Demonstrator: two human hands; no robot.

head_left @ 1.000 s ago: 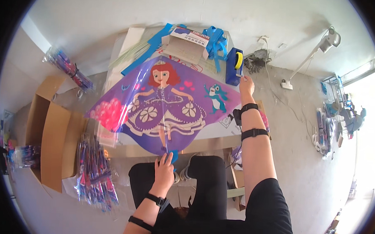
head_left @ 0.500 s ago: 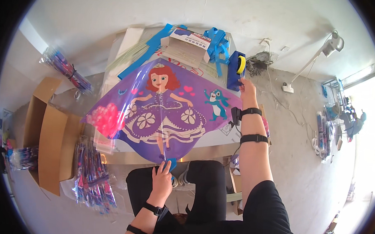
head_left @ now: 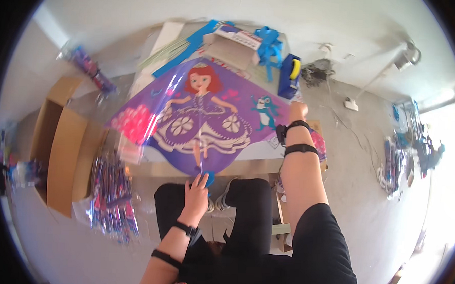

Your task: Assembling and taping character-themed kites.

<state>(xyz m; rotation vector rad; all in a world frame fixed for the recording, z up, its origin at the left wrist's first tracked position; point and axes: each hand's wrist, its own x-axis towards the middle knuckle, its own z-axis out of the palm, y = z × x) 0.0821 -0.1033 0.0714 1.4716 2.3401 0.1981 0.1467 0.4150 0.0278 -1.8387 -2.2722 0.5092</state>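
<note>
A purple kite [head_left: 187, 125] printed with a red-haired princess and a teal rabbit lies spread across the table. My left hand [head_left: 196, 199] holds its bottom tip at the table's near edge, its fingers laid over the tip and the thumb side hidden. A blue strip [head_left: 207, 179] sticks out beside those fingers. Just below a blue tape dispenser [head_left: 290, 76] with a yellow core, my right hand [head_left: 298, 111] is closed, over the kite's right corner. Motion blurs it, and whatever it pinches is too small to make out.
Behind the kite stand an open white box [head_left: 231, 48] and a bundle of blue ribbon [head_left: 268, 47]. Thin pale sticks [head_left: 165, 58] lie at the back left. Left of the table are a cardboard box [head_left: 64, 155] and a pile of wrapped kites [head_left: 112, 198].
My right hand has drawn slightly down and closed near the dispenser. The left hand still holds the kite's tip. The whole view has shifted a little.
</note>
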